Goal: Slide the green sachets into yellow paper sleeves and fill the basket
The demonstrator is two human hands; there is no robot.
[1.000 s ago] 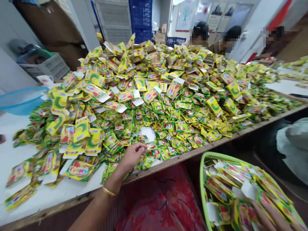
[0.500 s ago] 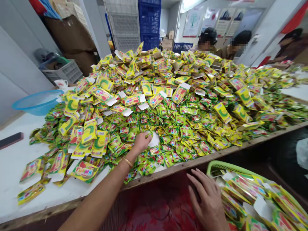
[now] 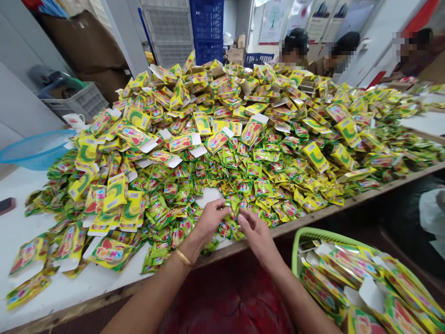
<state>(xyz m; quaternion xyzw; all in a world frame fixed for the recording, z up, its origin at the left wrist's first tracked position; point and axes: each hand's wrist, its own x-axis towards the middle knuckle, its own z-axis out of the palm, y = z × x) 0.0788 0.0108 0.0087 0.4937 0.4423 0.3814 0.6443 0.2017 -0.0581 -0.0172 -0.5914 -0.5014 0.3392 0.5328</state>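
Above the near edge of the table, my left hand [image 3: 211, 220] is closed on small green packets [image 3: 232, 209], pinched between thumb and fingers. From the other side my right hand [image 3: 256, 235] meets them, its thumb and fingertips closed at their right edge. How many packets are held is too small to make out. Around both hands spreads a heap of loose green packets [image 3: 205, 169] with watermelon pictures. Yellow flat boxes [image 3: 116, 192] with white open flaps lie over the heap to the left and behind.
A green basket [image 3: 295, 241] full of yellow boxes stands at lower right, below the table's wooden edge [image 3: 222, 254]. At left are a blue basin [image 3: 38, 148] and a phone [image 3: 7, 205]. Crates [image 3: 208, 32] and several people [image 3: 295, 44] are behind the heap.
My right hand has moved up from beside the basket to the packets. My left hand has drawn slightly nearer with packets in it. The view has shifted a little.
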